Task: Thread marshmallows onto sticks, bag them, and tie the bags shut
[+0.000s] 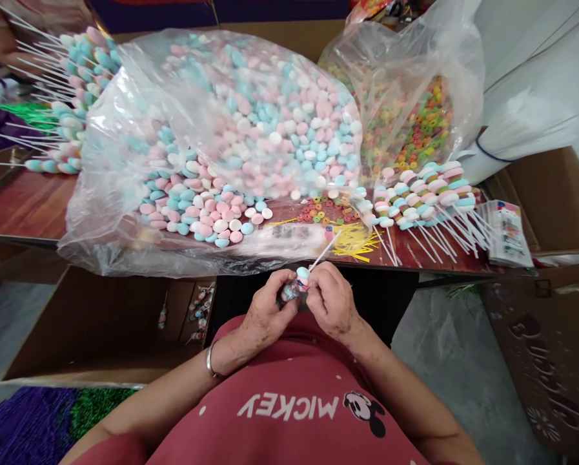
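Observation:
Close in front of my body, both hands hold a candy skewer (303, 274) of pink and pale blue marshmallow-like pieces, its white stick slanting up to the right. My left hand (268, 303) grips the candy end, where a clear, printed wrapper partly covers the pieces. The fingers of my right hand (332, 298) pinch the wrapper and skewer near the base of the stick; exactly what they press on is hidden. Just beyond lie yellow twist ties (355, 241) and a stack of clear bags (289, 239) at the table edge.
A large plastic bag of pastel candies (270, 129) spreads over the table (32, 200). A bag of colored rings (415, 123) stands behind right. Finished-looking skewers (429, 194) lie right, more (76, 84) left. Below left, an open carton (100, 323) holds several wrapped skewers.

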Motion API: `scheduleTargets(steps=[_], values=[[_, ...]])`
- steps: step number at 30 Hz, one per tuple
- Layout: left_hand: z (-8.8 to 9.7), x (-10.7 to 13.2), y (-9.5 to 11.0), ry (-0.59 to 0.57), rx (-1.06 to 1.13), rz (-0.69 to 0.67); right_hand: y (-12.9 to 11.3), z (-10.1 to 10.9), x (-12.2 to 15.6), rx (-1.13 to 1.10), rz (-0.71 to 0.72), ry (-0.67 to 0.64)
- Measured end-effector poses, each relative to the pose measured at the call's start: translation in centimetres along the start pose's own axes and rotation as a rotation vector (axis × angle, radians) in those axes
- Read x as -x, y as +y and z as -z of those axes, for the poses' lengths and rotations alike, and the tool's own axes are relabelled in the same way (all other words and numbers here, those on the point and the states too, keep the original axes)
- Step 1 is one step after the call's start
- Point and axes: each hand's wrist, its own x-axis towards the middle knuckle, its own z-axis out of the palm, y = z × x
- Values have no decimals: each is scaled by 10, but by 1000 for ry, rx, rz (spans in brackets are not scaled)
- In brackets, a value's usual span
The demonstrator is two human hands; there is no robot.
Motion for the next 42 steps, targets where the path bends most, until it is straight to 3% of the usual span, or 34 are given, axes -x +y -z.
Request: scheduleTargets(steps=[3, 5, 10, 12, 15, 21, 28, 31, 34, 37, 39, 42], values=[[-1, 2, -1, -6, 16, 41, 0, 1, -1, -183, -109, -11], [-1, 1, 0, -15, 42, 39, -1, 1, 0, -193, -138, 13], [3, -2, 3, -66, 100, -29, -1, 0, 3, 186, 137, 148], [5, -3, 2, -83, 112, -36, 1, -1, 4, 236, 233, 149], [7, -4, -2, -75, 139, -15, 3, -1, 4, 191, 258, 80], [4, -2, -3, -75, 239, 32, 8, -6, 5, 43, 154, -48], [0, -3, -4, -29, 337, 99, 11, -14, 8, 68, 50, -24], [3, -5, -1, -66, 372, 123, 8, -17, 7, -26, -22, 42], [4, -9, 3, -95, 419, 150, 4, -20, 8, -254, -105, 156], [5, -11, 5, -88, 459, 193, 3, -21, 10, -428, -254, 166], [8, -11, 6, -122, 519, 255, 6, -17, 10, -437, -328, 225], [15, -12, 8, -226, 676, 370, 11, -1, 3, -398, -285, 353]])
